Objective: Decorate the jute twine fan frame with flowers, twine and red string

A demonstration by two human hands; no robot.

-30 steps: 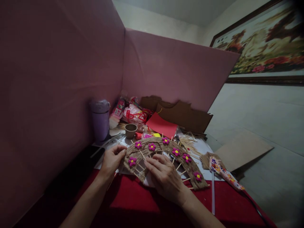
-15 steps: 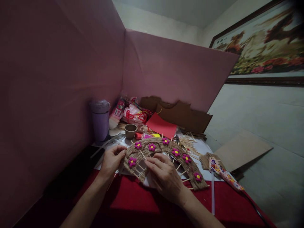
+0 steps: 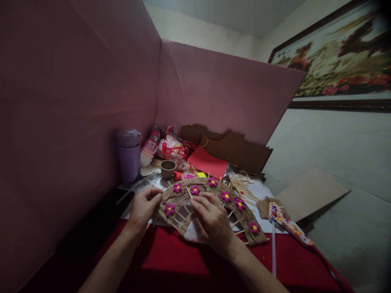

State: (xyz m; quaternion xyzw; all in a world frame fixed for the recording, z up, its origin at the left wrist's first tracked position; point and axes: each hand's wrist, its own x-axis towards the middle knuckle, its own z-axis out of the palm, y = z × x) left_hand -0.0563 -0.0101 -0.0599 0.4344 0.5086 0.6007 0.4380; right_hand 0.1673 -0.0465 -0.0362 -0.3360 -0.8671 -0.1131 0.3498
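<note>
A fan-shaped piece woven of brown twine over thin sticks lies at the front of the table. Several magenta flowers with yellow centres sit on its band. At its left edge, my left hand pinches the rim between thumb and fingers. My right hand is over the middle of the fan, closed around a thin wooden stick. The stick's tip points up and left, beside a flower on the band. My right palm hides part of the fan's inner section.
Behind the fan are a small brown cup, a red sheet and torn cardboard. A purple tumbler stands left. On the right lies a flower-patterned glue gun with a clear glue stick and cord. Pink panels enclose the back and left.
My right hand has shifted slightly right, and the stick's tip has moved up and right toward a flower. My left hand and the fan stay in place.
</note>
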